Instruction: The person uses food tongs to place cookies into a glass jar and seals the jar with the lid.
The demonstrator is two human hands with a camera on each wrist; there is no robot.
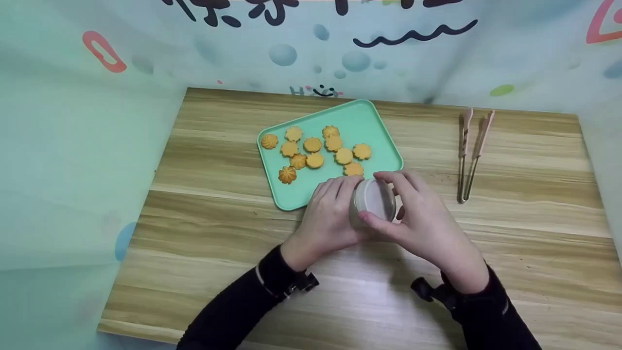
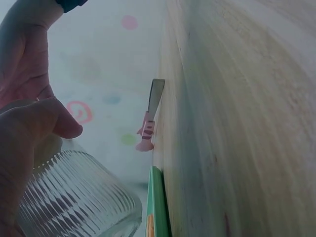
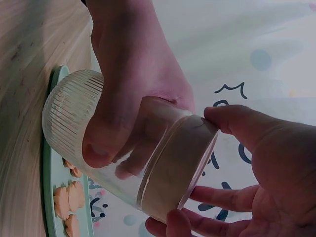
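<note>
Both hands meet at a clear ribbed jar (image 3: 74, 106) with a pale lid (image 1: 376, 200), over the near edge of a green tray. My left hand (image 1: 330, 214) grips the jar's body, its thumb lying along the side in the right wrist view. Around the lid curl the thumb and fingers of my right hand (image 1: 423, 218). The jar is tilted, its ribbed base pointing towards the tray, and no contents show through the ribs in the left wrist view. On the tray (image 1: 374, 129) lie several small golden cookies (image 1: 312, 144), some flower-shaped.
A pair of tongs with pink handles (image 1: 467, 133) lies to the right of the tray on the wooden table (image 1: 204, 233). Behind the table hangs a pale printed cloth (image 1: 233, 53), which also runs down the left side.
</note>
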